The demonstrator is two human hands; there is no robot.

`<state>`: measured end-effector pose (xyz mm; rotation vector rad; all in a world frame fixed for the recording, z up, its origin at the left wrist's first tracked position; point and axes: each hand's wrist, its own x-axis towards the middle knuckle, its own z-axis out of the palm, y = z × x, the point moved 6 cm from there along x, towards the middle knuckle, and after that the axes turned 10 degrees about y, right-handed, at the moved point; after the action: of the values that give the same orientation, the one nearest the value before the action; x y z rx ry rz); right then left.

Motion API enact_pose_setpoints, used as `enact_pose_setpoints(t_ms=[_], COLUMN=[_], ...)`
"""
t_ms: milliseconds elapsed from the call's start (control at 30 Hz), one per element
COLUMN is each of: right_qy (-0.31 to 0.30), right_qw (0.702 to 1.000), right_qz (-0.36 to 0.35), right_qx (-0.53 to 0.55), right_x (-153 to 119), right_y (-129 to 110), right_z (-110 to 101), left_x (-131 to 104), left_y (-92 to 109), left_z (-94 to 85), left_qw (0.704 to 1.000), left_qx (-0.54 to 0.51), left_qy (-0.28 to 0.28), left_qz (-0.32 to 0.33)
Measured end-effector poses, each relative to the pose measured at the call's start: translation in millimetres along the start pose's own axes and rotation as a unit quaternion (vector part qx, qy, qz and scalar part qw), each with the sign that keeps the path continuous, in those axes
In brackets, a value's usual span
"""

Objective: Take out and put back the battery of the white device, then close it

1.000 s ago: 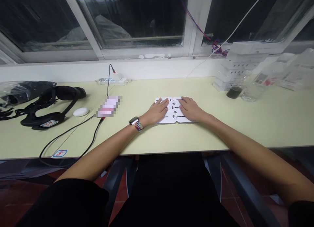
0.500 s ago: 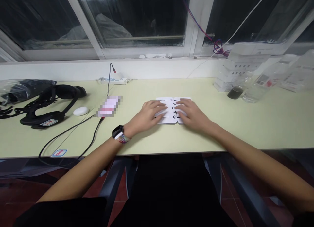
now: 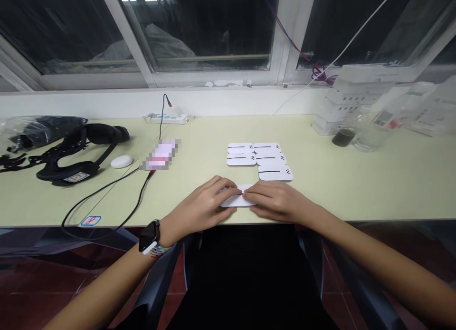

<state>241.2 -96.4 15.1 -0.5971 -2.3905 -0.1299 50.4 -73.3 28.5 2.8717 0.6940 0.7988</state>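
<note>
A white card (image 3: 238, 199) lies near the table's front edge between my two hands. My left hand (image 3: 213, 201) grips its left end, fingers on top and thumb at the near side. My right hand (image 3: 272, 200) holds the right end in the same way. Beyond them several white rounded cards with black lines and letters lie in two columns, the left column (image 3: 241, 160) and the right column (image 3: 271, 158). The nearest card on the right (image 3: 275, 172) sits a little apart, shifted to the right.
Left on the table (image 3: 199, 154) are a phone (image 3: 162, 154) with cables, a white oval object (image 3: 121, 161), a black headset (image 3: 67, 170) and a power strip (image 3: 169, 118). At the right stand white boxes (image 3: 342, 106), a dark-filled cup (image 3: 344, 137) and a clear bottle (image 3: 368, 139).
Both hands have moved from the card group toward the front edge, with a card now between them. The group is uncovered, and its nearest right card lies farther right.
</note>
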Motion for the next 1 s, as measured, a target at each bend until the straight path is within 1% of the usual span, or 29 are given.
enact_pose_setpoints(t_ms=[67,167,233,300,367,400,433,467,533,633,733,767,867,1000], right_qy=[-0.015,-0.03,-0.021,0.002,0.021,0.026,0.029,0.029,0.027,0.017,0.006,0.003,-0.003,-0.026], right_qw=[1.0,0.999,0.997,0.993,0.988,0.987,0.987,0.988,0.989,0.992,0.997,0.998,0.999,1.0], right_qz=[0.003,0.03,0.058,0.104,0.142,0.15,0.149,0.144,0.138,0.118,0.072,0.06,0.033,-0.005], right_qx=[0.011,0.033,0.038,0.048,0.058,0.058,0.056,0.053,0.05,0.035,0.027,0.03,0.029,-0.017], right_x=[1,2,3,4,4,5,5,6,6,7,8,8,8,11], right_y=[1,6,11,17,23,25,26,27,28,28,24,22,21,20], right_z=[-2,-3,-3,-3,-1,0,2,3,5,6,6,6,4,4], left_x=[-1,1,5,11,17,20,22,24,27,24,17,15,13,16], left_y=[0,-1,-6,-14,-28,-37,-44,-50,-56,-57,-51,-49,-45,-44], left_z=[-0.9,-2.2,-5.0,-7.7,-7.0,-5.0,-2.5,0.5,6.0,11.1,14.4,14.8,14.5,15.4], left_qw=[1.0,0.997,0.997,0.998,0.994,0.987,0.979,0.974,0.969,0.974,0.98,0.981,0.985,0.989], left_qx=[0.012,0.032,0.034,0.009,-0.037,-0.061,-0.082,-0.099,-0.125,-0.118,-0.091,-0.088,-0.08,-0.072], left_qy=[0.003,0.015,0.038,0.063,0.073,0.071,0.069,0.062,0.045,0.011,-0.029,-0.034,-0.026,-0.018], left_qz=[0.029,0.072,0.065,0.015,-0.076,-0.129,-0.171,-0.195,-0.206,-0.193,-0.173,-0.168,-0.148,-0.128])
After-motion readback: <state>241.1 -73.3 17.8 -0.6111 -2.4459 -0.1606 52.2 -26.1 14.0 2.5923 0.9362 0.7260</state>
